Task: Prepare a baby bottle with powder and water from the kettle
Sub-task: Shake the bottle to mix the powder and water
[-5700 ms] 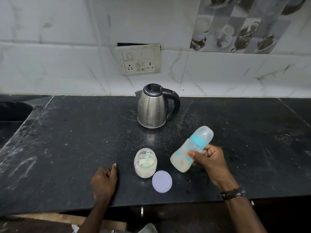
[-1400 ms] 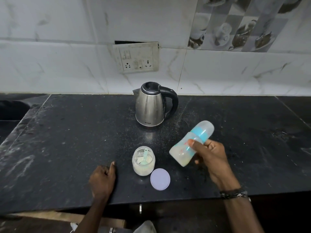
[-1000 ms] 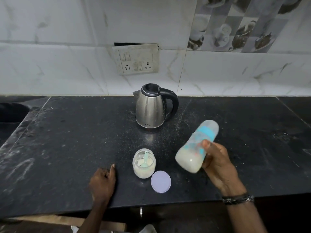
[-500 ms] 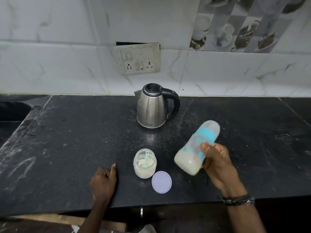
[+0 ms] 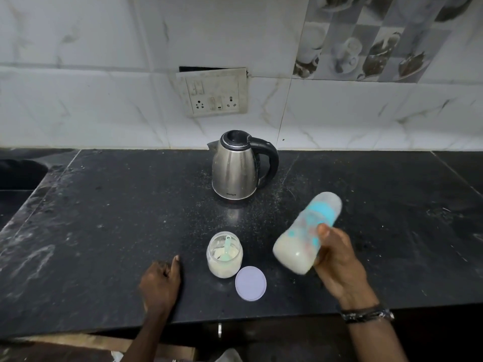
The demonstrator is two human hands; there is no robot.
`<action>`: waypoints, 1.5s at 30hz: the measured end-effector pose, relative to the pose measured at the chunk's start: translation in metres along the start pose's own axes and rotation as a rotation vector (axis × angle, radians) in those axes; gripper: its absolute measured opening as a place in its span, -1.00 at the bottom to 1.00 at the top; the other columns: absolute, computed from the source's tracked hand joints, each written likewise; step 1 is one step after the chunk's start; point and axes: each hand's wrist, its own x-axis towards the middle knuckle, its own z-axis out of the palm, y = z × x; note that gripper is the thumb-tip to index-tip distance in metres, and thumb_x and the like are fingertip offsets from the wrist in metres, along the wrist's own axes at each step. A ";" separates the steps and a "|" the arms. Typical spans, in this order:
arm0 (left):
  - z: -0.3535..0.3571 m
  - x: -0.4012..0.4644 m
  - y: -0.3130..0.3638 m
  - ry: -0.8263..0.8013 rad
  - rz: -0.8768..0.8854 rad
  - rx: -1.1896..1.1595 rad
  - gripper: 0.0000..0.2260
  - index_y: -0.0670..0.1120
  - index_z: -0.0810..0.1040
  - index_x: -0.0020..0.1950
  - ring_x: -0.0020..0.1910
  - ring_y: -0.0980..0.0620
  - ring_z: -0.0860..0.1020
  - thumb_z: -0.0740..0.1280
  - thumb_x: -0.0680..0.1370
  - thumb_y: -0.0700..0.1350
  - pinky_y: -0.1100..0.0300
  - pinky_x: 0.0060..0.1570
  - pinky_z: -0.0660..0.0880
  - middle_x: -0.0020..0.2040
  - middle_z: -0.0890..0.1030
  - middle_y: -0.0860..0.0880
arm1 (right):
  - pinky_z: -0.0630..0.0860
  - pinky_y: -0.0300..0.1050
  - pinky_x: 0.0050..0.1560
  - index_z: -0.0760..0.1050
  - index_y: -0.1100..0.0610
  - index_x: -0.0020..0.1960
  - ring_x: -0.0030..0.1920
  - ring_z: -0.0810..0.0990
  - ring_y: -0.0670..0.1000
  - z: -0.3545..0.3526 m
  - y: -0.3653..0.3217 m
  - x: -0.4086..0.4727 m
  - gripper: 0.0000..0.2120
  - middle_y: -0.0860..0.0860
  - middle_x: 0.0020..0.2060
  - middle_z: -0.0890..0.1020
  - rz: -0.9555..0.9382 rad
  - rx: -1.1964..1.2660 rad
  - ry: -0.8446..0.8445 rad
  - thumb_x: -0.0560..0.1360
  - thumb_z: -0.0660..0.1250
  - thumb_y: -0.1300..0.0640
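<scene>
Bottle [image 5: 300,244], capped, teal collar, milky liquid at its base, tilted in the right hand's fingers [image 5: 324,231]. Steel kettle [image 5: 235,165] upright beyond them.

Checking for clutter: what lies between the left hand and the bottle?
In the head view, the open powder jar and its lid lie between the left hand and the bottle.
</scene>
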 end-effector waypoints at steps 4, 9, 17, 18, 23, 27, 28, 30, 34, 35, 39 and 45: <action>0.001 -0.002 -0.002 -0.009 -0.004 0.009 -0.52 -0.11 0.41 -0.48 -0.48 -0.02 0.46 0.43 0.58 0.02 0.14 -0.36 0.28 -0.48 0.48 -0.04 | 0.46 -0.28 -0.52 0.68 0.15 -0.17 -0.42 0.59 -0.08 -0.002 0.003 0.000 -0.43 0.08 -0.30 0.69 -0.017 -0.068 0.042 0.02 0.64 -0.24; 0.001 -0.002 0.000 -0.009 0.006 -0.017 -0.53 -0.12 0.42 -0.48 -0.47 -0.05 0.47 0.45 0.58 -0.02 0.11 -0.35 0.37 -0.46 0.49 -0.05 | 0.49 -0.23 -0.39 0.72 0.04 -0.18 -0.32 0.57 -0.06 -0.005 -0.001 0.001 -0.62 0.01 -0.24 0.69 -0.074 0.060 0.116 0.12 0.60 -0.17; 0.000 -0.004 0.002 -0.008 -0.014 -0.022 -0.54 -0.13 0.41 -0.44 -0.48 -0.05 0.45 0.43 0.58 0.01 0.13 -0.38 0.28 -0.49 0.46 -0.04 | 0.43 -0.28 -0.50 0.67 0.15 -0.17 -0.39 0.55 -0.07 -0.005 -0.002 0.004 -0.47 0.05 -0.29 0.68 -0.077 -0.061 0.172 0.07 0.61 -0.23; 0.000 -0.004 0.000 -0.003 -0.012 -0.015 -0.54 -0.13 0.40 -0.44 -0.48 -0.06 0.45 0.44 0.58 0.01 0.12 -0.37 0.28 -0.48 0.46 -0.04 | 0.42 -0.28 -0.51 0.66 0.16 -0.15 -0.40 0.54 -0.07 -0.004 -0.002 0.005 -0.41 0.08 -0.29 0.69 -0.061 -0.100 0.183 0.04 0.61 -0.27; 0.001 -0.001 -0.001 0.002 -0.011 -0.003 -0.54 -0.14 0.41 -0.44 -0.47 -0.07 0.46 0.44 0.58 0.01 0.11 -0.35 0.32 -0.48 0.47 -0.05 | 0.43 -0.24 -0.49 0.69 0.13 -0.15 -0.40 0.57 -0.04 0.006 0.002 0.000 -0.46 0.09 -0.30 0.70 -0.093 -0.183 0.117 0.09 0.59 -0.27; 0.003 -0.002 -0.004 0.004 0.016 0.016 -0.51 -0.12 0.38 -0.47 -0.49 -0.06 0.44 0.43 0.59 0.01 0.11 -0.37 0.30 -0.49 0.44 -0.04 | 0.40 -0.29 -0.54 0.66 0.16 -0.17 -0.44 0.55 -0.07 0.007 -0.001 0.001 -0.60 0.09 -0.33 0.69 -0.027 -0.206 0.089 0.18 0.56 -0.14; 0.002 0.000 -0.004 0.006 0.018 0.022 -0.51 -0.12 0.38 -0.48 -0.49 -0.06 0.43 0.43 0.59 0.01 0.12 -0.38 0.29 -0.50 0.44 -0.04 | 0.43 -0.27 -0.51 0.68 0.16 -0.19 -0.43 0.57 -0.04 0.007 0.001 -0.001 -0.58 0.11 -0.33 0.69 -0.028 -0.270 0.021 0.14 0.57 -0.15; 0.002 -0.001 -0.003 -0.002 0.013 0.016 -0.52 -0.12 0.39 -0.47 -0.49 -0.05 0.44 0.42 0.59 0.03 0.12 -0.38 0.29 -0.49 0.44 -0.03 | 0.48 -0.16 -0.35 0.70 0.13 -0.17 -0.34 0.59 0.04 0.009 0.000 -0.003 -0.50 0.12 -0.28 0.70 -0.064 -0.266 -0.002 0.08 0.61 -0.22; 0.002 -0.003 -0.003 -0.004 0.002 -0.005 -0.51 -0.11 0.39 -0.47 -0.47 -0.07 0.47 0.42 0.59 0.03 0.11 -0.37 0.32 -0.48 0.46 -0.04 | 0.45 -0.14 -0.29 0.71 0.08 -0.17 -0.29 0.58 0.05 0.008 -0.005 0.005 -0.38 0.09 -0.26 0.70 -0.014 -0.205 0.074 -0.02 0.59 -0.35; 0.001 -0.003 -0.002 0.005 0.007 -0.005 -0.52 -0.11 0.39 -0.47 -0.47 -0.06 0.46 0.42 0.59 0.02 0.11 -0.36 0.32 -0.48 0.46 -0.04 | 0.45 -0.16 -0.35 0.71 0.10 -0.16 -0.31 0.57 0.08 0.011 -0.005 0.003 -0.37 0.12 -0.27 0.70 -0.016 -0.267 0.021 0.00 0.59 -0.35; -0.001 -0.003 0.001 0.002 0.018 -0.016 -0.54 -0.12 0.40 -0.46 -0.47 -0.06 0.46 0.44 0.58 -0.01 0.12 -0.37 0.32 -0.48 0.47 -0.04 | 0.54 -0.14 -0.32 0.71 0.09 -0.13 -0.27 0.63 0.05 0.010 -0.007 0.003 -0.43 0.08 -0.21 0.71 -0.075 -0.144 0.091 0.05 0.61 -0.28; -0.001 -0.002 0.001 0.003 0.004 -0.015 -0.53 -0.14 0.41 -0.47 -0.48 -0.08 0.47 0.46 0.57 -0.01 0.05 -0.37 0.43 -0.48 0.48 -0.06 | 0.52 -0.09 -0.31 0.71 0.11 -0.11 -0.28 0.62 0.09 0.005 -0.006 -0.001 -0.39 0.15 -0.22 0.72 -0.046 -0.309 -0.016 0.04 0.61 -0.31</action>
